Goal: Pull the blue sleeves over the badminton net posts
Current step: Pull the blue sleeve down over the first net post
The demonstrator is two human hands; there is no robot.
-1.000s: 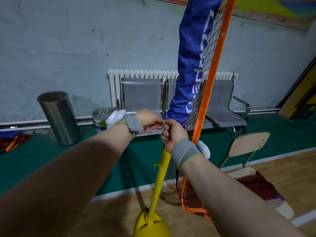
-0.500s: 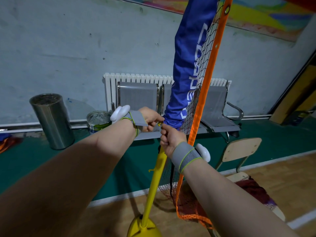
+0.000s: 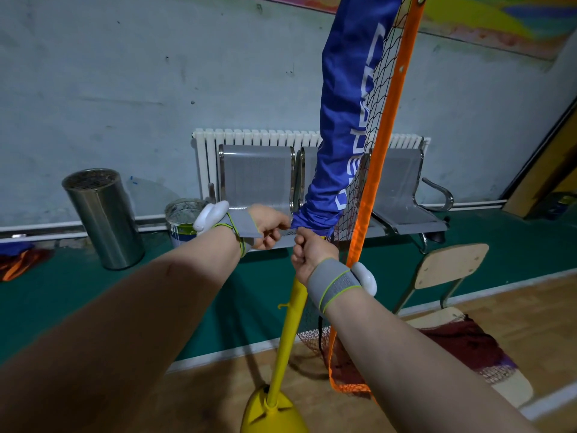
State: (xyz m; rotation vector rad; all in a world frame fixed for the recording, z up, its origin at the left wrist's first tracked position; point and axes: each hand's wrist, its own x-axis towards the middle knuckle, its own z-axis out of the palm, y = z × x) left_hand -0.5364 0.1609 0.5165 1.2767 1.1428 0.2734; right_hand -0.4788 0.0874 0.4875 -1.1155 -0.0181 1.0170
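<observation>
A blue sleeve with white lettering covers the upper part of a yellow net post, which stands in a yellow base. The sleeve's bunched lower hem sits at mid-post height. My left hand pinches the hem from the left. My right hand grips the hem from below, right against the post. A black net with an orange edge band hangs along the sleeve's right side, and its loose end lies piled on the floor.
A grey metal bench and a white radiator stand against the wall behind the post. A steel bin and a paint bucket are at the left. A wooden chair draped with dark red netting stands at the right.
The view has tilted slightly and the post appears more upright. Both hands stay at the sleeve's hem, which sits a touch lower on the post than before.
</observation>
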